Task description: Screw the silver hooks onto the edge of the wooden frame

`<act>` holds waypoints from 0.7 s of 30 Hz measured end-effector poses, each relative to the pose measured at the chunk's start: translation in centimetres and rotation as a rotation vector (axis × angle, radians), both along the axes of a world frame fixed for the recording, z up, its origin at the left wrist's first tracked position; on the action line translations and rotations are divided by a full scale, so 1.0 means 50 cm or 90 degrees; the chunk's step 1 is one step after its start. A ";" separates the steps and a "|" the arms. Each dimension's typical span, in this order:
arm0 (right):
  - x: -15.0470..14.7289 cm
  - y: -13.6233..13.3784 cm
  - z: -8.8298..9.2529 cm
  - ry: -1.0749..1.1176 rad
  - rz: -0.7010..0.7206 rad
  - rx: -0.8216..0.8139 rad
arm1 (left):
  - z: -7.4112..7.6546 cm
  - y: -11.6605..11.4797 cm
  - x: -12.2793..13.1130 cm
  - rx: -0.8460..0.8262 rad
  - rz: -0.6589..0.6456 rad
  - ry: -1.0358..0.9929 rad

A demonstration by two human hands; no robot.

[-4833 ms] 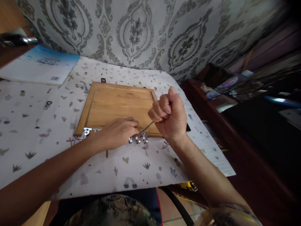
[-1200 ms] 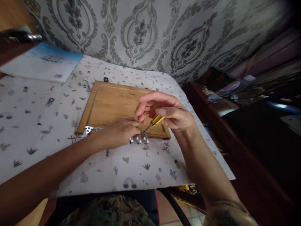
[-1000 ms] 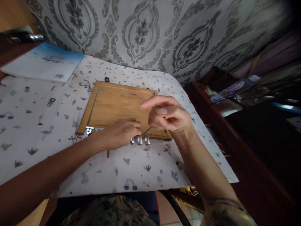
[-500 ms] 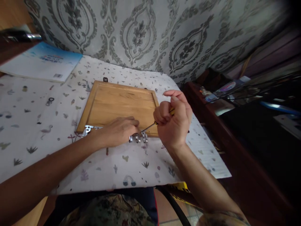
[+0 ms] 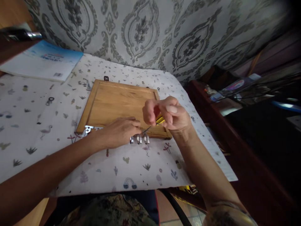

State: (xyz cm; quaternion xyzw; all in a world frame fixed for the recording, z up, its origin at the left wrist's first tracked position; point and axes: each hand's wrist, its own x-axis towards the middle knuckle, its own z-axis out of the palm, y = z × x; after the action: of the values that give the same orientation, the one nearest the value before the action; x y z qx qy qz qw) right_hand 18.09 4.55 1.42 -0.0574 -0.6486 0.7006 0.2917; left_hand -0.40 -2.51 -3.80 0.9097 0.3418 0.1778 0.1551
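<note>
A framed wooden panel (image 5: pixel 117 102) lies flat on the table, with a shiny metal strip bearing curved hooks (image 5: pixel 139 139) along its near edge. My left hand (image 5: pixel 122 131) rests over this strip, its fingertips pressed together against it and hiding the middle part. Another bit of the metal (image 5: pixel 87 129) shows left of that wrist. Above the panel's right part, my right hand (image 5: pixel 169 113) is curled around the yellow handle of a screwdriver (image 5: pixel 160 120). The thin shaft slants down left to the metal beside my left fingertips. Whether a screw sits at its tip is hidden.
A patterned white cloth (image 5: pixel 113 175) covers the table. A blue and white booklet (image 5: pixel 44 61) lies at the back left. Patterned wallpaper (image 5: pixel 141 31) rises behind. At right, a plastic bottle (image 5: pixel 235 86) and cables lie beyond the table edge.
My right hand has rolled over on the screwdriver handle and shifted slightly left, with its fingers rearranged. My left hand stays on the strip. The view has moved slightly.
</note>
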 end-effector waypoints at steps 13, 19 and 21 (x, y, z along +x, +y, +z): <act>-0.047 -0.096 -0.002 0.055 -0.502 -0.044 | 0.001 -0.001 0.000 -0.004 0.010 0.011; -0.041 -0.099 -0.007 0.079 -0.500 -0.030 | 0.004 0.000 -0.002 0.005 0.017 0.032; -0.023 -0.076 -0.004 0.034 -0.396 -0.048 | -0.001 0.002 -0.002 0.005 0.011 0.033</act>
State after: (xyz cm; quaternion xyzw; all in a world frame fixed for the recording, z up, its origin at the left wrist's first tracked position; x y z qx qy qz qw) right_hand 16.91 0.74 1.23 -0.2455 -0.5655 0.6029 0.5064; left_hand -0.52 -2.42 -3.85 0.9114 0.3532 0.1571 0.1412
